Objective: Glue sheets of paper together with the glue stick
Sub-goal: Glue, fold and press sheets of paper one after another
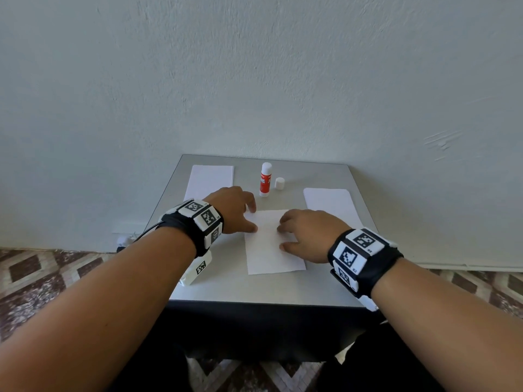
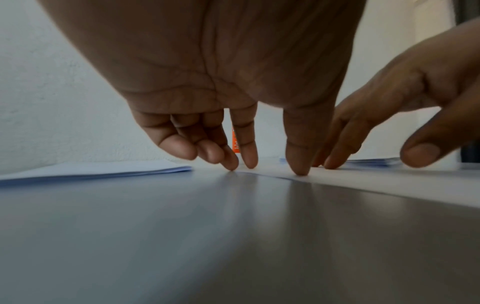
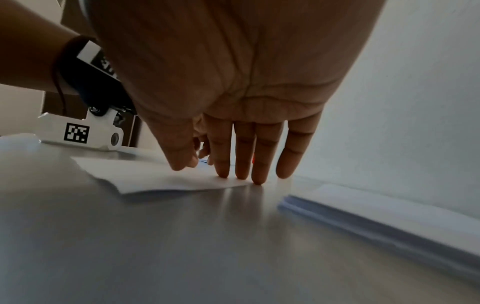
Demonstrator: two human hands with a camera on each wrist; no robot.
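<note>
Head view: both hands pressing centre sheet point(image 1: 271, 244) on desk point(image 1: 254, 287); left hand point(image 1: 232, 207) at sheet's far-left corner, right hand point(image 1: 305, 233) on its right edge. Glue stick point(image 1: 265, 179) standing uncapped just beyond sheet, cap point(image 1: 279, 183) beside it. Risk: glue likely drying; sheet skewing under uneven pressing.

Left wrist view: fingertips point(image 2: 298, 166) touching down on sheet edge, fingers loosely extended, gripping nothing.

Right wrist view: fingers point(image 3: 242, 162) lying straight, tips pressing sheet's edge, holding nothing; paper stack point(image 3: 389, 214) lying right of sheet.

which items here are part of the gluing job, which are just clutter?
In the job: centre sheet under both hands (left, right); glue stick; its cap; paper stacks left and right.
Lying about: nothing else on the table.
</note>
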